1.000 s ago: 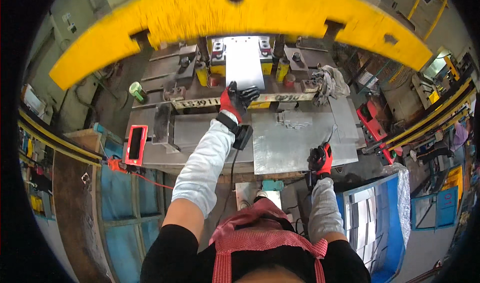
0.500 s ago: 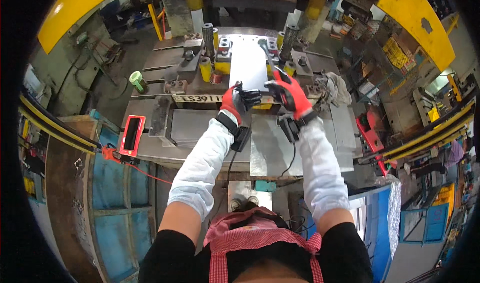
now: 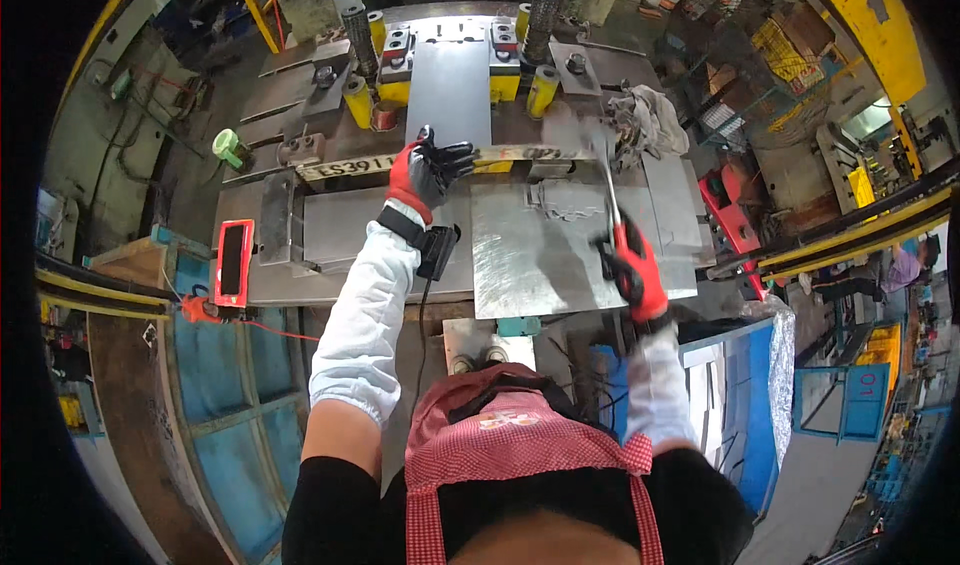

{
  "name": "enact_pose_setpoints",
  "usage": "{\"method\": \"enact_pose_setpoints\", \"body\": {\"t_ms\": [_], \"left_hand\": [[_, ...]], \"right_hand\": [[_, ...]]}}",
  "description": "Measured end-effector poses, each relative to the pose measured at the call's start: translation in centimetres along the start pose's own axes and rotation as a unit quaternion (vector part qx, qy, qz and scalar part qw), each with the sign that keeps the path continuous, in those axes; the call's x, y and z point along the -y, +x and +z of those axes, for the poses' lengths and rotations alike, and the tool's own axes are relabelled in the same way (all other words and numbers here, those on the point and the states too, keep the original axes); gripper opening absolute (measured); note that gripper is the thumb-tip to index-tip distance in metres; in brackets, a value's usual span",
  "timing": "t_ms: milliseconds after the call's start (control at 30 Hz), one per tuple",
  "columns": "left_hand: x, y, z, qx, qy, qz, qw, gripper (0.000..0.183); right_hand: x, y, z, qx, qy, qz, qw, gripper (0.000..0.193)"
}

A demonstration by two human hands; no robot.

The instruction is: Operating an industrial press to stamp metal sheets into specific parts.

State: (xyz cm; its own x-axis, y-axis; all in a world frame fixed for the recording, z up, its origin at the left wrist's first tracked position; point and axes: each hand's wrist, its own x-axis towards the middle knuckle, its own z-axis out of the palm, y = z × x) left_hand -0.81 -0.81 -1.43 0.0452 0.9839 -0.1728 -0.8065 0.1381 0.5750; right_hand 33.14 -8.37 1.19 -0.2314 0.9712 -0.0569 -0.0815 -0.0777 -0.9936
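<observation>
My left hand (image 3: 435, 170), in a red and black glove, is at the near edge of a narrow metal sheet (image 3: 450, 90). Its thumb points up and its fingers reach rightward, apart; it holds nothing I can see. The sheet lies between the guide posts of a press die. My right hand (image 3: 632, 270), gloved alike, is closed around a long thin metal-shafted tool (image 3: 612, 190). The tool's far end is blurred by motion, so its kind is unclear. Below the tool lies a wide shiny metal sheet (image 3: 520, 255) on the table's front.
Yellow cylinders (image 3: 355, 100) and dark posts (image 3: 548, 20) flank the die. A grey rag (image 3: 645, 120) lies at its right. A red-framed black device (image 3: 235, 262) and a green-lidded container (image 3: 230, 147) are at the left. A blue bin (image 3: 745, 395) stands near right.
My right hand has drawn back toward me and right, now holding the tool that lay on the narrow sheet. The left hand stays near that sheet's edge. The whole view has shifted.
</observation>
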Motion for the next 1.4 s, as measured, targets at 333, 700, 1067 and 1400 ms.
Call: {"method": "enact_pose_setpoints", "body": {"t_ms": [333, 700, 1067, 1400], "left_hand": [[-1.9, 5.0, 3.9, -0.046, -0.019, 0.059, 0.997, 0.039], [-4.3, 3.8, 0.5, 0.078, -0.064, -0.091, 0.991, 0.048], [4.2, -22.9, -12.1, -0.245, 0.781, 0.086, 0.568, 0.052], [4.2, -22.7, -16.3, -0.165, 0.887, 0.034, 0.429, 0.071]], "right_hand": [[-6.6, 0.0, -1.3, -0.046, 0.01, 0.133, 0.99, 0.014], [-15.5, -1.5, -4.8, -0.171, 0.17, 0.128, 0.962, 0.038], [-14.3, -1.7, -4.4, -0.182, 0.239, 0.058, 0.952, 0.015], [-18.5, -1.1, -8.3, -0.171, 0.191, 0.066, 0.964, 0.014]]}}
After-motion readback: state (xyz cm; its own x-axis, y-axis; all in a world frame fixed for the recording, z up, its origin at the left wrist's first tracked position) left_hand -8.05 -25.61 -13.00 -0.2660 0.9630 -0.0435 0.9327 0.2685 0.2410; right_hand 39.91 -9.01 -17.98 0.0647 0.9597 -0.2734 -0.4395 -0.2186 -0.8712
